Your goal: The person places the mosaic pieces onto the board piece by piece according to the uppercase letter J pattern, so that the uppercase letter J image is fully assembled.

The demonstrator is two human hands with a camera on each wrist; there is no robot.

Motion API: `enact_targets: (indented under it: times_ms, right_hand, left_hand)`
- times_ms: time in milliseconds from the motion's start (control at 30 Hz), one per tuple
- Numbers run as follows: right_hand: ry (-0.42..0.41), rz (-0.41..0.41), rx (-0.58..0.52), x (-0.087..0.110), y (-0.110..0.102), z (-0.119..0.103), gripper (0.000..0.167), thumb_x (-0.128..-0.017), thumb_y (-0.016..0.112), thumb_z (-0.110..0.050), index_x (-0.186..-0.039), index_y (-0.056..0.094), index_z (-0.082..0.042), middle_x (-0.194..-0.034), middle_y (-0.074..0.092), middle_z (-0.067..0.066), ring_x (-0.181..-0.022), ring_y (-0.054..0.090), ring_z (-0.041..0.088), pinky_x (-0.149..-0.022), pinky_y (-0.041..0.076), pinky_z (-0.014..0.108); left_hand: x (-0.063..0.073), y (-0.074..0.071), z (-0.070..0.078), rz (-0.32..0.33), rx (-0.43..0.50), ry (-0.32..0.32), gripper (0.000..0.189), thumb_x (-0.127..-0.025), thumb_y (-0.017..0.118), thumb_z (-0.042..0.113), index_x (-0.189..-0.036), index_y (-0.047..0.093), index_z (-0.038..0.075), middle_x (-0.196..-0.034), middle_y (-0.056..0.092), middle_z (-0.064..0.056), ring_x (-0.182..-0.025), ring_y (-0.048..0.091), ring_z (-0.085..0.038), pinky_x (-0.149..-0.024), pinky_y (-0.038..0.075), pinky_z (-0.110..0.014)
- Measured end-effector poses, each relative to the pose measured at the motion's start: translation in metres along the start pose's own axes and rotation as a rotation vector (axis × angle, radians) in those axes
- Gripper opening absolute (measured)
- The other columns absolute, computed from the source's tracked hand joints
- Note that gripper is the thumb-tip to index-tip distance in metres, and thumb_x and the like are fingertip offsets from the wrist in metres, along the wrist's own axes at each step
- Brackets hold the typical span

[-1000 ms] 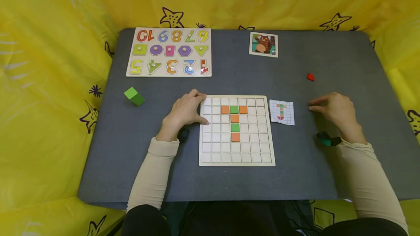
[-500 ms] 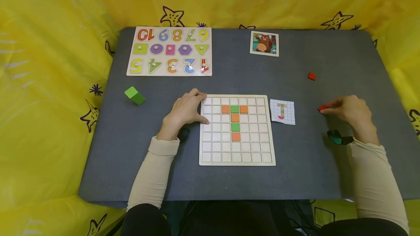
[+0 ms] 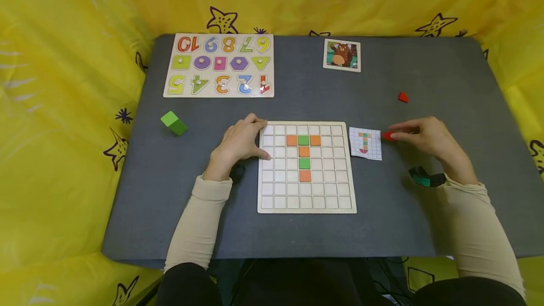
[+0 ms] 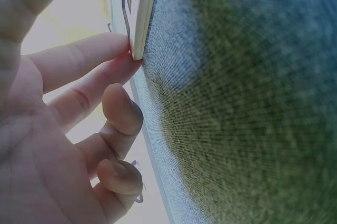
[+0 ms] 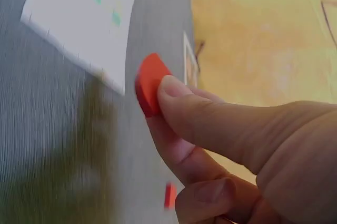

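Between thumb and fingers, my right hand (image 3: 431, 140) pinches a red quarter-round piece (image 5: 149, 84), just right of a small pattern card (image 3: 365, 143). A similar red piece (image 3: 403, 97) lies farther back on the table. My left hand (image 3: 239, 141) rests at the left edge of the wooden grid board (image 3: 331, 202), its thumb on the board and fingertips against the far corner. In the left wrist view, the index fingertip meets the board's edge (image 4: 142, 29). Orange squares (image 3: 304, 175) and green squares (image 3: 303, 140) form a T in the board's cells.
A number-and-shape puzzle board (image 3: 218, 74) lies at the back left. In front of it stands a green block (image 3: 174, 123). A bear picture tile (image 3: 342, 55) lies at the back. Yellow cloth (image 3: 63, 107) surrounds the grey table (image 3: 170, 211).
My right hand first took hold of the red quarter-round piece, shifting right, then carried it left toward the pattern card. My left hand stays at the grid board.
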State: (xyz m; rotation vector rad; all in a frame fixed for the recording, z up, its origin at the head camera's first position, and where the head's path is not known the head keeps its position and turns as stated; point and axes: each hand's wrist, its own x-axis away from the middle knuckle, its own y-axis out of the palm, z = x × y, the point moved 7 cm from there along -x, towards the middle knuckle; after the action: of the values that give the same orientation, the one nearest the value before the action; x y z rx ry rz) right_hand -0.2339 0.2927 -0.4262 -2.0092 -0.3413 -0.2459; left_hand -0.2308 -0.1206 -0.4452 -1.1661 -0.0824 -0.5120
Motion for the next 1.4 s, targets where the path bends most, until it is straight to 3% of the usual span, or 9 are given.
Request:
enact_targets:
  times_ms: [200, 400, 700, 1033, 1200, 1400]
  right_hand:
    - [-0.117, -0.086, 0.023, -0.006, 0.020, -0.044, 0.031, -0.095, 0.075, -0.031, -0.111, 0.080, -0.005, -0.107, 0.079, 0.019, -0.080, 0.054, 0.010, -0.065, 0.039, 0.024]
    - [-0.218, -0.148, 0.003, -0.002, 0.047, -0.092, 0.018, -0.093, 0.077, -0.021, -0.101, 0.081, -0.005, -0.086, 0.080, 0.008, -0.066, 0.054, 0.009, -0.058, 0.038, 0.024]
    - [-0.331, -0.221, 0.029, 0.008, 0.092, -0.159, 0.005, -0.089, 0.080, -0.018, -0.090, 0.082, -0.013, -0.082, 0.078, -0.002, -0.070, 0.057, 0.012, -0.064, 0.044, 0.027]
    - [-0.428, -0.215, 0.059, 0.027, 0.119, -0.198, 0.008, -0.086, 0.083, -0.025, -0.082, 0.082, -0.019, -0.073, 0.075, -0.008, -0.068, 0.058, 0.007, -0.064, 0.045, 0.025]
    - [-0.442, -0.205, 0.090, 0.034, 0.134, -0.207, 0.008, -0.084, 0.084, -0.025, -0.078, 0.082, -0.021, -0.079, 0.069, -0.007, -0.069, 0.056, 0.007, -0.061, 0.043, 0.025]
    - [-0.443, -0.172, 0.126, 0.034, 0.141, -0.216, 0.012, -0.083, 0.084, -0.025, -0.072, 0.080, -0.022, -0.072, 0.071, -0.009, -0.066, 0.060, 0.007, -0.064, 0.039, 0.029]
  left_hand:
    - [0.000, 0.001, 0.000, -0.002, 0.003, -0.001, 0.098, -0.073, 0.094, 0.041, -0.155, 0.048, 0.011, -0.154, 0.049, -0.008, -0.132, 0.054, -0.036, -0.108, 0.046, -0.054]
    - [0.001, 0.003, 0.001, 0.002, -0.037, 0.000, 0.098, -0.073, 0.093, 0.045, -0.154, 0.050, 0.012, -0.153, 0.051, -0.007, -0.130, 0.054, -0.035, -0.105, 0.046, -0.051]
    - [0.002, -0.002, 0.000, 0.015, -0.043, -0.005, 0.097, -0.073, 0.093, 0.045, -0.154, 0.051, 0.012, -0.153, 0.051, -0.006, -0.130, 0.054, -0.034, -0.103, 0.045, -0.050]
    - [0.000, -0.002, 0.000, 0.016, -0.044, -0.016, 0.097, -0.073, 0.093, 0.045, -0.154, 0.051, 0.013, -0.153, 0.051, -0.006, -0.129, 0.054, -0.034, -0.102, 0.045, -0.050]
    - [0.001, -0.001, 0.001, 0.010, -0.047, -0.013, 0.096, -0.074, 0.092, 0.045, -0.154, 0.050, 0.013, -0.153, 0.051, -0.006, -0.129, 0.053, -0.034, -0.103, 0.045, -0.050]
    - [0.001, -0.002, 0.000, 0.017, -0.043, -0.013, 0.096, -0.074, 0.093, 0.044, -0.154, 0.051, 0.013, -0.153, 0.051, -0.006, -0.130, 0.054, -0.034, -0.103, 0.045, -0.050]
